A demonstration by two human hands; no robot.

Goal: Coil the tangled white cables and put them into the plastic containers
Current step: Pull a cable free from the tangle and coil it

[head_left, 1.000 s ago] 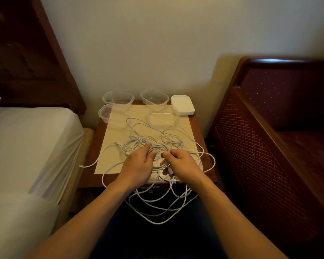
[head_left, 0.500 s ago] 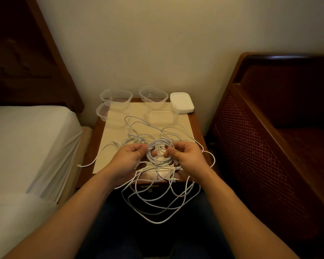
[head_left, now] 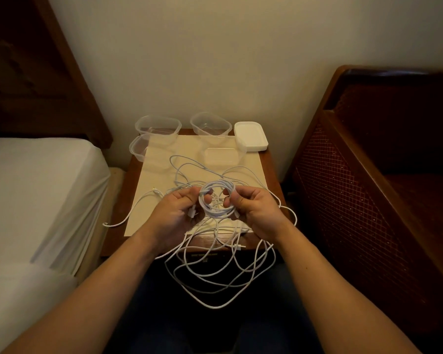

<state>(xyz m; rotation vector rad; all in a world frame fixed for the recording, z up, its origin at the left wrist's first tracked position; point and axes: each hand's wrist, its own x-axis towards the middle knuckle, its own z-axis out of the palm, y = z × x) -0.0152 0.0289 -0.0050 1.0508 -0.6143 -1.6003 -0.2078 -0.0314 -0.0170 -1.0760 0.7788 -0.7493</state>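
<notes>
Left hand (head_left: 175,212) and right hand (head_left: 253,209) each pinch opposite sides of a small coil (head_left: 216,200) of white cable, held above the bench (head_left: 118,213) centre. Loose cable loops (head_left: 223,282) overhang the 6 o'clock edge. Clear plastic containers (head_left: 157,126) line the 12 o'clock edge; bed (head_left: 36,190) at 9 o'clock.

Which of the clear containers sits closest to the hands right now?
The clear container on the paper, just beyond the coil. The other three stand farther back, along the table's far edge and left corner.
</notes>
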